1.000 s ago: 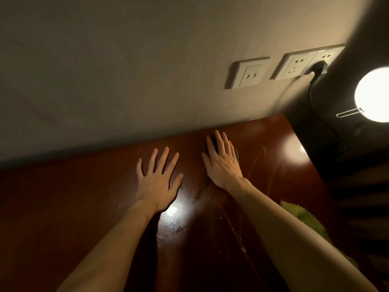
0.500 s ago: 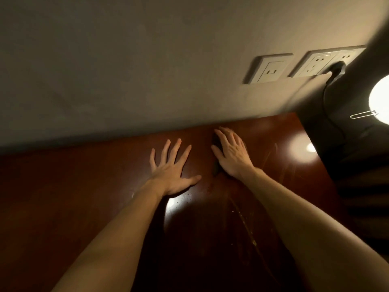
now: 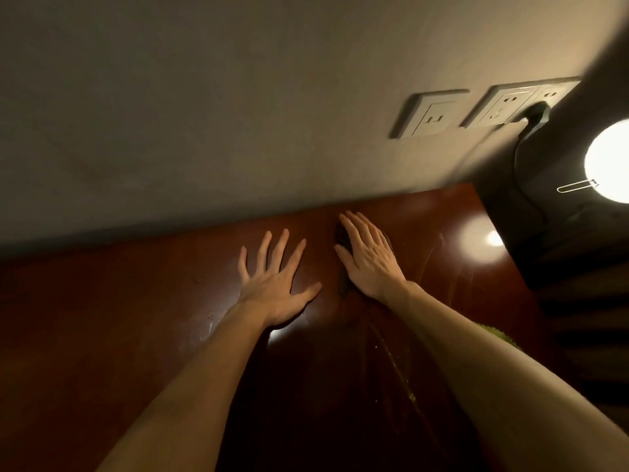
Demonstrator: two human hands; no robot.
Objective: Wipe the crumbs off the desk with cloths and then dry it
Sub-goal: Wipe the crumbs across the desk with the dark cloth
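Nearest, toward the front edge of the bench [image 3: 102,352]: a pale streak with a few crumbs [image 3: 394,364] between the two forearms, not yet cleared. At the right edge, just past the right forearm, a yellow-green sliver [image 3: 495,332], perhaps a second cloth; too little in view to tell.

Further in, left of middle: left hand [image 3: 275,287] flat on bare wood, fingers [image 3: 265,250] straight and spread wide, holding nothing. Faint smears beside the wrist.

Just beside it, nearer the back edge: right hand [image 3: 372,260] pressing palm-down on a dark cloth [image 3: 343,284], fingers [image 3: 360,228] straight and close together, not curled round it. Cloth mostly hidden under the palm, only its left rim showing.

Right of that hand: thin arcs of wipe marks, then lamp glare on the wood toward the back right corner.

Judged as partway through the wiping step: cloth down near the back edge, streak and crumbs remaining nearer the front, drying seemingly not begun.

Beyond the bench, on the wall: socket plates [image 3: 432,114], one with a dark plug [image 3: 534,114] and cable; bright round lamp [image 3: 609,161] at far right. No brand, label or legible writing anywhere.
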